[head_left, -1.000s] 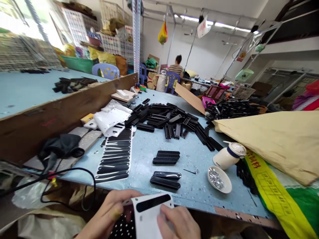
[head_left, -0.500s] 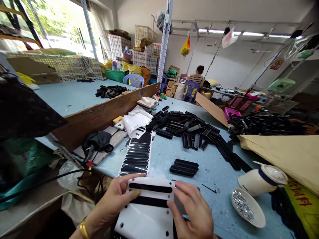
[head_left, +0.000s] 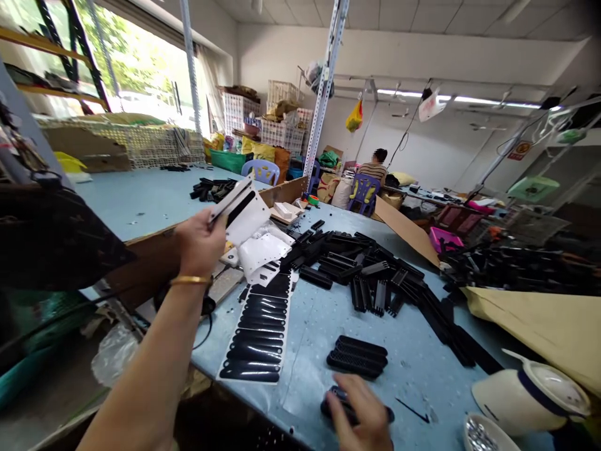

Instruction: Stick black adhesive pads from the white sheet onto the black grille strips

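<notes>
My left hand (head_left: 201,241) is raised over the wooden divider, closed on a white backing sheet (head_left: 248,219) with black strips on it. At the table's front edge my right hand (head_left: 361,413) is on a dark elongated piece (head_left: 339,396), thumb and forefinger on either side of it; the hand hides part of the piece. Just beyond lies a small group of black textured pieces (head_left: 357,357) side by side. A sheet of glossy black adhesive strips (head_left: 258,338) lies flat to the left, its far end under crumpled white sheets (head_left: 263,254).
A heap of black plastic parts (head_left: 347,263) covers the table's middle. At right stand a cream lidded jug (head_left: 526,401) and a white bowl (head_left: 488,435) of small metal pieces. A thin black rod (head_left: 413,410) lies nearby. Another person (head_left: 373,166) sits in the background.
My left hand has carried the white sheet up and away to the left. My right hand has left the sheet and is lower, on the dark piece. The view has shifted.
</notes>
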The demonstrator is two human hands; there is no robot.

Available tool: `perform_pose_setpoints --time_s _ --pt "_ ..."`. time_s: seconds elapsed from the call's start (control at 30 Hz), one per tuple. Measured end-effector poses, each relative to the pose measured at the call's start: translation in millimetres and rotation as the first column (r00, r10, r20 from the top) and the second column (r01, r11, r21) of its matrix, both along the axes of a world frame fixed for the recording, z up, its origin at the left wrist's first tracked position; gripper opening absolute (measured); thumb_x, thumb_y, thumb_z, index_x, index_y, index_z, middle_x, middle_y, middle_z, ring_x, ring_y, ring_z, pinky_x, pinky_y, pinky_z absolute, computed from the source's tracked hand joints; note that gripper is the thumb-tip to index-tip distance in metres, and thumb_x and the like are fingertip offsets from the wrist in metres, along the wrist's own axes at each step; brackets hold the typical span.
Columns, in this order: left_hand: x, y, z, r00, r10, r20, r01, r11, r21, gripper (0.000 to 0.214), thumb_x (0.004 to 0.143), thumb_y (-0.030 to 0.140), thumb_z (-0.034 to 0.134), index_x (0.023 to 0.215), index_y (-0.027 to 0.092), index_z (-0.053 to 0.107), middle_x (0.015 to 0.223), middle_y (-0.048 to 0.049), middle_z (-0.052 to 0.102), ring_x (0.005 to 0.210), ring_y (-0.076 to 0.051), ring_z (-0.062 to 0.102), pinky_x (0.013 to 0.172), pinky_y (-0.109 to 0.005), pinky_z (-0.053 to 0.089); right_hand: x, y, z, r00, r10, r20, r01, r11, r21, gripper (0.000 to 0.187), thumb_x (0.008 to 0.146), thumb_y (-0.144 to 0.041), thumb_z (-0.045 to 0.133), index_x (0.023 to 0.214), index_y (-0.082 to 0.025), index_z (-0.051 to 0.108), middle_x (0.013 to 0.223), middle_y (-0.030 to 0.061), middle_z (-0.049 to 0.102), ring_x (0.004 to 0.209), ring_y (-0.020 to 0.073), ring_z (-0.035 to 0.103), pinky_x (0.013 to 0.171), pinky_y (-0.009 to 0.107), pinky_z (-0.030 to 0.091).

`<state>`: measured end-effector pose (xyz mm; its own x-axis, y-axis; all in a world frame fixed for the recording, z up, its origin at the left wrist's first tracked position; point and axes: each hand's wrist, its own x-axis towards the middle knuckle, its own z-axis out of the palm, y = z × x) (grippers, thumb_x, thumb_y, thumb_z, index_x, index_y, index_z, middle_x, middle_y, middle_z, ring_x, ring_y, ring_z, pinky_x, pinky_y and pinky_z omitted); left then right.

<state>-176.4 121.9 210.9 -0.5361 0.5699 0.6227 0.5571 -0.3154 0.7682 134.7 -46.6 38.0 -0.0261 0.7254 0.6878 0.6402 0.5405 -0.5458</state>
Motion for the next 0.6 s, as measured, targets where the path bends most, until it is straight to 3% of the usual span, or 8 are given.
perform_pose_setpoints --time_s 0.07,0.13,0.2,0.27,0.37,0.47,0.6 --pt "-7 48 -8.9 0.999 -0.039 -0.009 0.038 0.988 -0.152 0.025 0.092 0.029 0.06 0.108 0.011 0.066 0.098 -0.0035 0.071 0.084 -0.018 0.066 0.074 -0.032 0.056 -28 7 -10.3 0.983 0.126 0.134 -0.124 0.992 -0.016 0.019 0.087 -0.03 0.058 0.099 -0.019 0.068 0.093 0.0116 0.073 0.085 0.0272 0.069 0.078 0.04 0.057" --pt "-9 80 -29.1 0.999 -0.048 -0.015 0.041 0.952 -0.303 0.027 0.092 0.032 0.06 0.113 0.014 0.062 0.11 -0.006 0.066 0.091 -0.021 0.066 0.077 -0.038 0.057 -57 12 -16.9 0.951 0.214 0.225 -0.2 0.976 -0.083 0.026 0.084 -0.038 0.06 0.1 -0.019 0.068 0.101 0.013 0.071 0.092 0.0314 0.067 0.083 0.047 0.056" --pt "-11 95 -54.9 0.999 -0.031 -0.021 0.019 0.901 -0.434 0.03 0.092 0.033 0.06 0.117 0.016 0.059 0.117 -0.0076 0.063 0.097 -0.023 0.064 0.081 -0.042 0.056 -78 17 -19.6 0.916 0.274 0.292 -0.232 0.958 -0.172 0.039 0.083 -0.045 0.062 0.11 -0.018 0.065 0.114 0.0148 0.068 0.107 0.0356 0.062 0.092 0.052 0.051" --pt "-14 95 -79.2 1.0 0.008 -0.026 -0.021 0.851 -0.525 0.031 0.091 0.032 0.061 0.117 0.016 0.059 0.118 -0.0086 0.062 0.101 -0.023 0.063 0.085 -0.044 0.054 -91 21 -20.1 0.866 0.338 0.369 -0.249 0.93 -0.269 0.056 0.083 -0.053 0.062 0.126 -0.016 0.058 0.127 0.0166 0.062 0.12 0.0389 0.054 0.099 0.057 0.046" --pt "-18 81 -101.3 0.997 0.067 -0.037 -0.076 0.821 -0.566 0.037 0.082 0.026 0.07 0.116 0.013 0.059 0.114 -0.0134 0.066 0.106 -0.029 0.062 0.089 -0.043 0.048 -99 26 -23.9 0.787 0.409 0.462 -0.249 0.896 -0.369 0.073 0.084 -0.063 0.056 0.135 -0.012 0.05 0.136 0.0202 0.055 0.128 0.0418 0.046 0.1 0.06 0.043" --pt "-12 52 -108.0 0.997 0.074 -0.027 -0.077 0.846 -0.528 0.043 0.078 0.023 0.066 0.119 0.013 0.058 0.108 -0.015 0.07 0.107 -0.033 0.062 0.089 -0.039 0.047 -98 24 -40.3 0.713 0.412 0.567 -0.237 0.903 -0.358 0.073 0.085 -0.063 0.055 0.132 -0.007 0.053 0.138 0.0243 0.052 0.129 0.0448 0.045 0.096 0.061 0.045" --pt "15 -20 -120.7 0.996 -0.073 0.053 0.09 0.876 -0.475 0.042 0.081 0.032 0.058 0.118 0.012 0.063 0.094 -0.0091 0.075 0.088 -0.024 0.07 0.08 -0.031 0.053 -92 13 -73.9 0.69 0.319 0.65 -0.233 0.948 -0.218 0.047 0.075 -0.045 0.072 0.107 -0.011 0.069 0.119 0.0216 0.067 0.105 0.0441 0.062 0.076 0.054 0.054"
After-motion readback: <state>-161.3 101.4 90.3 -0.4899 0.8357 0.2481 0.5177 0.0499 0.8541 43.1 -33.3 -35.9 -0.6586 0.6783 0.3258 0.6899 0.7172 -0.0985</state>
